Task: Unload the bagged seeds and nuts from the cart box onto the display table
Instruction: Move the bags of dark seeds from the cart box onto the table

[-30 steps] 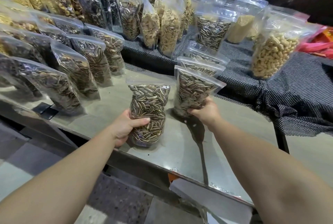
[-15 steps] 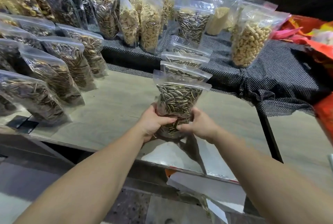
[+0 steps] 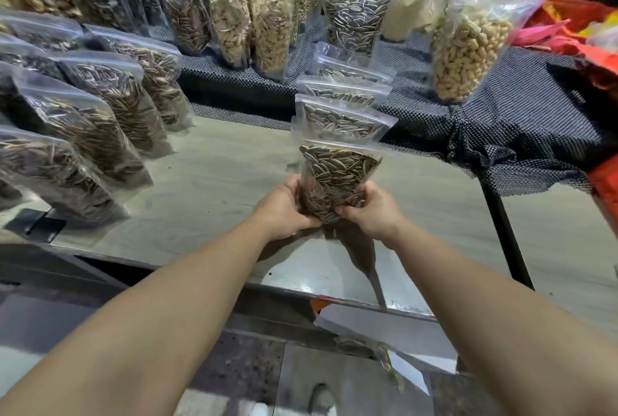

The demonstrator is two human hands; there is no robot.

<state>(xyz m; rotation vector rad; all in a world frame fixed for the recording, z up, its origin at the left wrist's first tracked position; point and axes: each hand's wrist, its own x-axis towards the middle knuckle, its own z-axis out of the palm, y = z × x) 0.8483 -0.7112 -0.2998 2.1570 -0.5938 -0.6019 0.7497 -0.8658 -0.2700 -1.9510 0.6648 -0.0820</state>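
A clear bag of striped sunflower seeds (image 3: 337,171) stands upright on the grey display table (image 3: 214,181), at the front of a short row of matching bags (image 3: 341,118). My left hand (image 3: 284,205) grips its lower left side. My right hand (image 3: 371,208) grips its lower right side. Both hands curl round the bag's base. The cart box is only partly visible below the table's edge as a white flap (image 3: 384,332).
Several bags of dark seeds (image 3: 110,104) line the table's left. Behind, on a black mesh cloth (image 3: 521,114), stand bags of pale seeds (image 3: 267,24) and peanuts (image 3: 465,54). Red and pink packaging (image 3: 588,34) lies at far right. Bare tabletop lies between the rows.
My left hand has carried the seed bag rightwards to the front of the right-hand row. My right hand has left the neighbouring bag and now grips this one too.
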